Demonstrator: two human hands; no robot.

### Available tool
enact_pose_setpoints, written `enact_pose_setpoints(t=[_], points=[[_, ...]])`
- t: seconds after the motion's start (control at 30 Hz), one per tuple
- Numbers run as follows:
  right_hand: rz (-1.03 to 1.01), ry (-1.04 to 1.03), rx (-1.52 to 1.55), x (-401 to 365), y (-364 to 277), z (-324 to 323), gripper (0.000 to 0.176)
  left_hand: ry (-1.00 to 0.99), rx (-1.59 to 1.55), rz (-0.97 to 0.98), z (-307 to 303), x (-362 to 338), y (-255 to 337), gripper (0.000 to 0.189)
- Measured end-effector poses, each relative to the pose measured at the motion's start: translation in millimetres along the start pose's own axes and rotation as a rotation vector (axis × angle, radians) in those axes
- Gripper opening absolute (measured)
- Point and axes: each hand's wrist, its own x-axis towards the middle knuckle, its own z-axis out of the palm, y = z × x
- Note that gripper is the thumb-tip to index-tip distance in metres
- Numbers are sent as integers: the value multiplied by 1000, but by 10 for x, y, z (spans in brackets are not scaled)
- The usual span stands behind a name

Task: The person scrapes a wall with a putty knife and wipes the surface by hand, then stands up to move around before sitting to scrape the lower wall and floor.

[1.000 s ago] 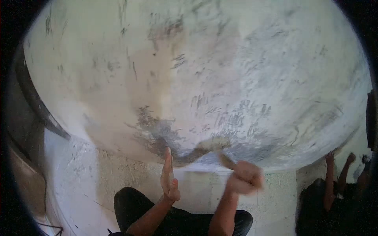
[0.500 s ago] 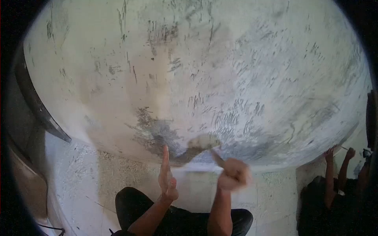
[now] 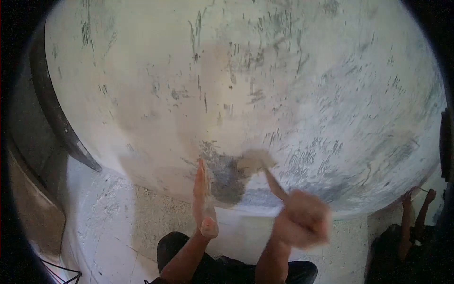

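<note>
While the right hand (image 3: pixel 302 220) stays fisted on the brush (image 3: pixel 254 161), blurred mid-stroke, its bristles have come in from the right to the upper right edge of the grey patch (image 3: pixel 227 177) on the wall (image 3: pixel 307 85). The brushing seems to be closing on that patch. The left hand (image 3: pixel 204 203) stands open and empty at the patch's left edge.

Whitish wall (image 3: pixel 246 85) with grey scrape streaks; tan-bristled brush (image 3: pixel 255 163); speckled pale floor (image 3: pixel 156 217).
</note>
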Motion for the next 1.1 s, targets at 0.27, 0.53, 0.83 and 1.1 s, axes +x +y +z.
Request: enact_pose_setpoints(t=[0.27, 0.53, 0.83, 1.1], points=[[-259, -169, -156, -108, 109, 306, 36, 197, 61, -79, -319, 98, -180, 102], [-1300, 455, -1218, 646, -1115, 199, 24, 257, 54, -80, -460, 74, -193, 97], [-1267, 368, -1317, 964, -1965, -97, 18, 252, 2, -84, -399, 64, -109, 90], [-1274, 351, -1324, 960, -2161, -57, 14, 305, -36, -55, -484, 107, -123, 90]])
